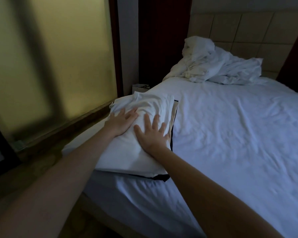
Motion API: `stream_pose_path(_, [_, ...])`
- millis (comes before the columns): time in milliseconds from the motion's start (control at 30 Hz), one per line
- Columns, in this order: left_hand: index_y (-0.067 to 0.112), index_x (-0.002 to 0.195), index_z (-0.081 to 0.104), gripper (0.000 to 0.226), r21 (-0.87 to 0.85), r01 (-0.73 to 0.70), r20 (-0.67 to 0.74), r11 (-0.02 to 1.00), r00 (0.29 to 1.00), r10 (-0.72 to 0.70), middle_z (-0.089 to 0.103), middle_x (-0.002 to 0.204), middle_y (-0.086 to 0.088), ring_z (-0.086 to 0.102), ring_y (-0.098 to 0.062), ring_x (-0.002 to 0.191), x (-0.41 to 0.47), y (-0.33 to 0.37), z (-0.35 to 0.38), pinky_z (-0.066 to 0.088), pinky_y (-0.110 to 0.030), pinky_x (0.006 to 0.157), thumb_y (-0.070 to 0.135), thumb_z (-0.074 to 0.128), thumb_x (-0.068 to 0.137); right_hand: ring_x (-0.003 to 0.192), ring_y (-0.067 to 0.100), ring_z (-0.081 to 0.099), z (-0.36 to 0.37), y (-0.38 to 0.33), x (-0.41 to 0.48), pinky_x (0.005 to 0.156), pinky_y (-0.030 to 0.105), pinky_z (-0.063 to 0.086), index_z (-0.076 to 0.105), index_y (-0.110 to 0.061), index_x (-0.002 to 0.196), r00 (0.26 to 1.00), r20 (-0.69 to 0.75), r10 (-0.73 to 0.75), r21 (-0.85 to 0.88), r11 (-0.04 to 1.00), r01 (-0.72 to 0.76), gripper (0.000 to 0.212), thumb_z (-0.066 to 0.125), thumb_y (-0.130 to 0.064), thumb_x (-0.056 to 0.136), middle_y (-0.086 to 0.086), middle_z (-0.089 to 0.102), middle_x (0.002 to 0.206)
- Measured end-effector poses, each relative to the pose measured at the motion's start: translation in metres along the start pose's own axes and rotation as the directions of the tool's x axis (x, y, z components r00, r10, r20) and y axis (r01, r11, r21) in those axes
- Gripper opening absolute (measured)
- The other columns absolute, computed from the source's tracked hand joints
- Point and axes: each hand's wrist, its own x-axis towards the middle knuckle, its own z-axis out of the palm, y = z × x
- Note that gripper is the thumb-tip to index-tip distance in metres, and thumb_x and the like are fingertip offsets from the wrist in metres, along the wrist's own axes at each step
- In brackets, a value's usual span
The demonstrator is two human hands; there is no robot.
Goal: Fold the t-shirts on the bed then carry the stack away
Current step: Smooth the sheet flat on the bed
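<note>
The stack (127, 152) sits at the bed's (230, 134) left edge, close to the corner nearest the person. A white shirt (150, 103) is on top, with a beige layer (174, 115) and a dark one (162, 177) showing at the edges beneath. Both hands lie flat on the white shirt. The left hand (122, 121) is near the stack's left side and the right hand (151, 133) is beside it, fingers spread. Neither hand grips anything; the palms press down. This looks like smoothing the top fold, since the cloth is wrinkled just ahead of the fingers. Keeping the stack at the edge probably makes it easy to slide the hands under and lift it. I see no loose shirts on the sheet, so folding looks about done and the carry remains.

A rumpled duvet (218, 66) is heaped against the headboard (248, 28), well apart from the stack. On the floor between the bed and the wall stands what seems to be a white bag (140, 87); what is in it is hidden. A frosted glass panel (50, 66) fills the left.
</note>
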Motion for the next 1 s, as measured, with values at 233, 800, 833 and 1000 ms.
stream_pose_path(233, [0.041, 0.148, 0.008, 0.053, 0.028, -0.038, 0.077, 0.999, 0.996, 0.036, 0.002, 0.160, 0.001, 0.001, -0.026, 0.146, -0.004, 0.007, -0.012, 0.002, -0.047, 0.118, 0.055, 0.010, 0.097, 0.143, 0.034, -0.012, -0.006, -0.004, -0.003, 0.111, 0.059, 0.001, -0.003, -0.037, 0.149, 1.000, 0.024, 0.002, -0.014, 1.000, -0.002, 0.066, 0.022, -0.062, 0.093, 0.001, -0.017, 0.157])
stream_pose_path(800, [0.055, 0.140, 0.023, 0.052, -0.031, -0.080, 0.101, 0.996, 0.991, 0.083, 0.002, 0.159, 0.009, -0.002, -0.034, 0.145, 0.062, 0.043, -0.010, 0.000, -0.064, 0.111, 0.069, 0.015, 0.091, 0.144, 0.029, -0.012, -0.001, 0.010, 0.017, 0.114, 0.054, 0.002, -0.005, -0.042, 0.147, 0.999, 0.033, 0.003, 0.091, 0.996, -0.006, 0.065, 0.024, -0.061, 0.092, -0.005, -0.018, 0.157])
stream_pose_path(833, [0.050, 0.141, 0.029, 0.053, -0.085, -0.095, 0.047, 0.992, 0.994, 0.099, 0.009, 0.159, 0.008, 0.004, -0.032, 0.145, 0.055, 0.043, -0.013, 0.004, -0.060, 0.113, 0.066, 0.019, 0.091, 0.144, 0.029, -0.012, -0.002, 0.010, 0.016, 0.115, 0.054, 0.002, -0.005, -0.042, 0.147, 1.000, 0.028, -0.003, 0.092, 0.996, 0.000, 0.065, 0.024, -0.061, 0.092, -0.005, -0.018, 0.157])
stream_pose_path(1000, [0.042, 0.147, 0.014, 0.068, 0.063, -0.057, 0.024, 0.996, 0.998, 0.056, 0.001, 0.159, 0.009, 0.001, -0.032, 0.146, -0.001, 0.015, -0.024, 0.007, -0.059, 0.113, 0.071, 0.010, 0.086, 0.144, 0.030, -0.012, -0.012, 0.014, 0.014, 0.115, 0.051, -0.003, -0.003, -0.042, 0.147, 0.998, 0.061, 0.022, 0.155, 0.987, -0.031, 0.061, 0.021, -0.060, 0.094, -0.005, -0.017, 0.157])
